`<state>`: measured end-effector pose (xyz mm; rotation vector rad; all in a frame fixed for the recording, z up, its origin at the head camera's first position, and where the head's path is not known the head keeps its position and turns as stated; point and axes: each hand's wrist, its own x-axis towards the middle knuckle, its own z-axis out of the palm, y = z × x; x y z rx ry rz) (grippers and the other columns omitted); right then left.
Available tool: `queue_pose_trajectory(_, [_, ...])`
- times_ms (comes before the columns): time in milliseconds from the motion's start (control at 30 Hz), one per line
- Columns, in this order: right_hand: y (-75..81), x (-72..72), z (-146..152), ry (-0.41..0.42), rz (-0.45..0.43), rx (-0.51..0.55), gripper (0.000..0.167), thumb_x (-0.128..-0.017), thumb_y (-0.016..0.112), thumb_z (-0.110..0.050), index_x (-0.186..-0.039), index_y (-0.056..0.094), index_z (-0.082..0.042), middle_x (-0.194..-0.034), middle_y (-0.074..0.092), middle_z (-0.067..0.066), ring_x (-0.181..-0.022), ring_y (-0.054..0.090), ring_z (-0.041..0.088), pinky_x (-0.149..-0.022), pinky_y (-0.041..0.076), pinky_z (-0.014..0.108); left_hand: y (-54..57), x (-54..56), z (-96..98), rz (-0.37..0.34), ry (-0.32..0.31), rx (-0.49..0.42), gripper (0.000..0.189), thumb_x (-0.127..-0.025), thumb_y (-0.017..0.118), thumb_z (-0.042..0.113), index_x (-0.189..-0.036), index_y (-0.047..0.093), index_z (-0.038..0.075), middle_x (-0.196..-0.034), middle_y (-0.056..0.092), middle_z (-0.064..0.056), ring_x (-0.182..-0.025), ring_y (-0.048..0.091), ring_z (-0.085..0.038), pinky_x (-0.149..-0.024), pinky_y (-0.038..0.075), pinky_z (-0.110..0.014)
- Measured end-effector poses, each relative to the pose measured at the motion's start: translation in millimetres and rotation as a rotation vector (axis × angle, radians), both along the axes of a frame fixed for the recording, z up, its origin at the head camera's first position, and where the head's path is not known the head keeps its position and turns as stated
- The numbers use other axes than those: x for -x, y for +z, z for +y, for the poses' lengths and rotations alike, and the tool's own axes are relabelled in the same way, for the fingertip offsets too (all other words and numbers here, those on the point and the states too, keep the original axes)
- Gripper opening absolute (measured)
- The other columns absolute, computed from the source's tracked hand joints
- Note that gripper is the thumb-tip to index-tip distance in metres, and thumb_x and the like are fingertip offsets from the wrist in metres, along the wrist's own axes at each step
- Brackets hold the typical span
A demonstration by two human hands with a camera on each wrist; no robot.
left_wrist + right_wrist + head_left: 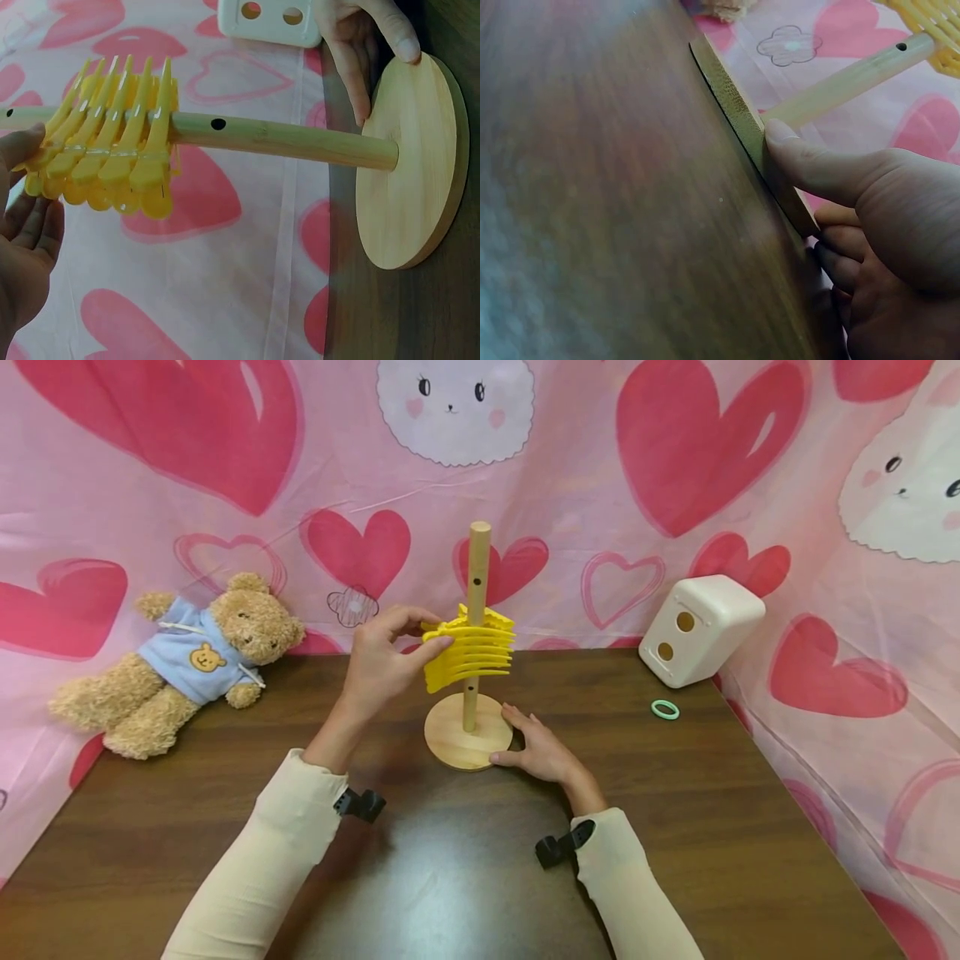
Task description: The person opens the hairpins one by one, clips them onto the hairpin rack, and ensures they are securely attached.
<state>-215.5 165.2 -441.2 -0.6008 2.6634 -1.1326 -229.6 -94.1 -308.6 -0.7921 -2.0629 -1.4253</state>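
A wooden stand has an upright post (pixel 480 560) rising from a round base (pixel 450 739). Partway up, a yellow claw clip (pixel 124 142) with long curved teeth sits around the post. My left hand (pixel 382 652) pinches the clip at its left side, thumb in front and fingers behind. Down at the base, my right hand (pixel 543 750) holds the right edge. In the right wrist view the thumb of my right hand (pixel 900 225) lies against the base's rim (pixel 735 105), with the other fingers bent at the edge farther along.
A teddy bear (pixel 191 660) in a blue hoodie leans at the back left. At the back right stands a white box (pixel 701 631) with two round holes, and a mint-green ring (pixel 664 709) lies before it. Pink heart-print cloth (pixel 577 485) hangs behind the brown table (pixel 675 827).
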Motion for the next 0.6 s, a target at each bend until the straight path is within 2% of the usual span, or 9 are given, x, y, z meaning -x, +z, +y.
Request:
queue_pose_trajectory(133, [0.7, -0.3, 0, -0.004, -0.002, -0.004, 0.088, -0.091, 0.079, -0.029, -0.156, 0.031, 0.005, -0.163, 0.027, 0.018, -0.151, 0.022, 0.032, -0.123, 0.005, 0.048, -0.1, -0.4, -1.4, 0.005, -0.002, 0.017, 0.028, -0.085, 0.083, 0.007, -0.110, 0.072, -0.001, -0.105, 0.070, -0.010, -0.095, 0.065, -0.019, -0.086, 0.055, -0.022])
queue_pose_trajectory(333, [1.0, 0.4, 2, -0.018, -0.016, -0.017, 0.089, -0.090, 0.079, -0.031, -0.157, 0.030, 0.002, -0.164, 0.026, 0.016, -0.152, 0.020, 0.032, -0.123, 0.008, 0.049, -1.4, -0.3, -5.4, -0.015, -0.014, 0.030, 0.033, -0.086, 0.082, 0.007, -0.116, 0.071, -0.001, -0.110, 0.069, -0.011, -0.099, 0.064, -0.019, -0.088, 0.055, -0.024])
queue_pose_trajectory(600, [8.1, -0.3, 15, -0.063, -0.017, 0.037, 0.086, -0.091, 0.078, -0.031, -0.157, 0.032, -0.001, -0.164, 0.027, 0.014, -0.150, 0.026, 0.032, -0.119, 0.023, 0.053, -4.3, -4.2, -13.9, -0.070, -0.020, 0.010, 0.038, -0.086, 0.082, 0.009, -0.122, 0.070, 0.006, -0.115, 0.068, -0.005, -0.105, 0.063, -0.019, -0.094, 0.054, -0.031])
